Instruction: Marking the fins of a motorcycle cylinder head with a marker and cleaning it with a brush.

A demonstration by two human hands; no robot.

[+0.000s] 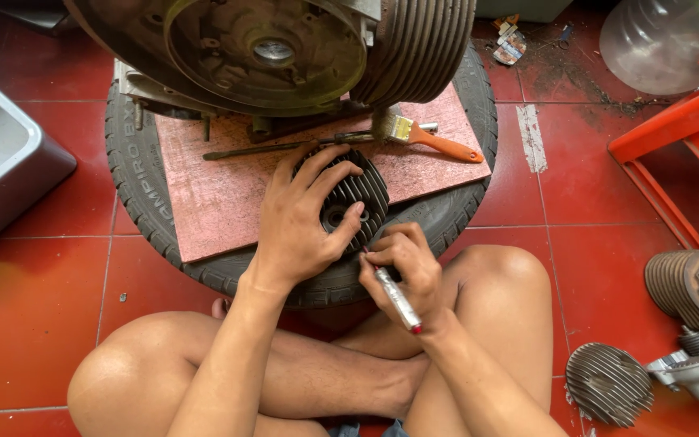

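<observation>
- The person sat cross-legged on the red tiled floor [34, 324], bare knees spread to either side, with both forearms reaching forward over the shins.
- The right hand [406, 271] was closed around a silver marker pen [396, 298] with a red end cap, gripped like a pencil, its tip pointing up toward the lower right edge of the finned part.
- The left hand [301, 218] lay spread over a round, dark finned cylinder head [362, 194], fingers curled across its ribs and the thumb near its central hole, pressing it in place.
- The two hands were close together but not joined, each clamped on its own thing.
- The cylinder head rested at the near edge of a worn pink board [212, 186], where the board met the black car tyre [135, 174] lying flat beneath it.
- Further along the board lay a long dark screwdriver [285, 147], and just beside it a paintbrush [426, 135] with an orange handle.
- Behind these stood a large grimy engine casing [269, 48] with a ribbed cylinder on its right side.
- To the right on the floor lay another finned head [606, 382] and a finned engine part [693, 287], well apart from the hands.
- A grey metal tub [2, 162] sat at the left, an orange frame [681, 137] at the right, and a clear water jug [657, 40] at the far right corner.
</observation>
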